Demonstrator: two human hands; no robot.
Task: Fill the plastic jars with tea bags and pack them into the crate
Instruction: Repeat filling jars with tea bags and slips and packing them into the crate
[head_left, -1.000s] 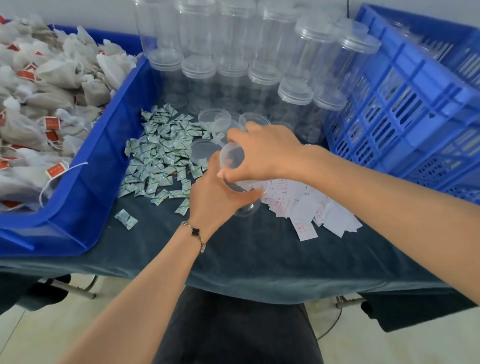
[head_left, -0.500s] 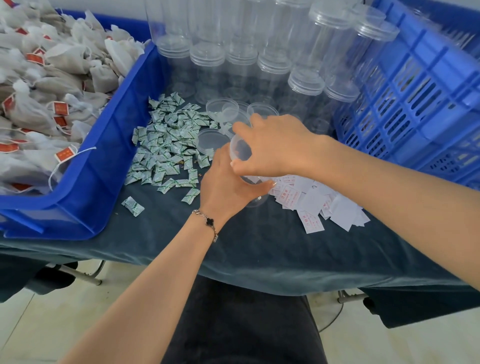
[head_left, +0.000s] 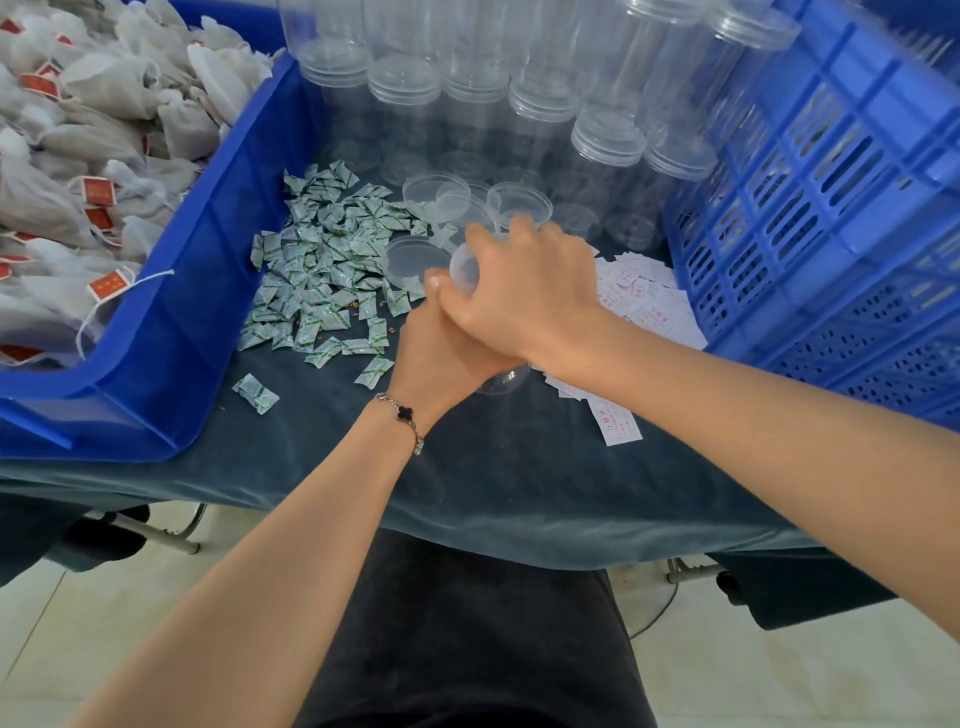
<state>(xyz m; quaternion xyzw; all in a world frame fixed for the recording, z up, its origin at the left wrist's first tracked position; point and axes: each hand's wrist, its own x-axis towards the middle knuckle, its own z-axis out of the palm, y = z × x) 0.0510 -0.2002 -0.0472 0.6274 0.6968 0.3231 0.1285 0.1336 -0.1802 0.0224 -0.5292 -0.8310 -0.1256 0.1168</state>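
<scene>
Both hands (head_left: 524, 306) grip one clear jar (head_left: 501, 379). Left of the grip lie scattered sachets (head_left: 322, 270), then the blue bin wall (head_left: 208, 249). Beyond stand loose lids (head_left: 415, 257) and capped jars (head_left: 608, 140). Right: paper slips (head_left: 649, 306), crate (head_left: 831, 208). Bare cloth (head_left: 493, 467) lies nearer.

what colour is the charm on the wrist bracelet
Black, clover-shaped, on a silver chain bracelet; head view.

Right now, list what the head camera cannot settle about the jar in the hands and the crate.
- Jar: the right hand and left hand cover most of it; its contents cannot be told.
- Whether its lid is on: hidden under the right hand.
- Crate: inside cut off by the right frame edge and blurred; packed jars cannot be counted.
- Paper slips: red print too small to read.
</scene>
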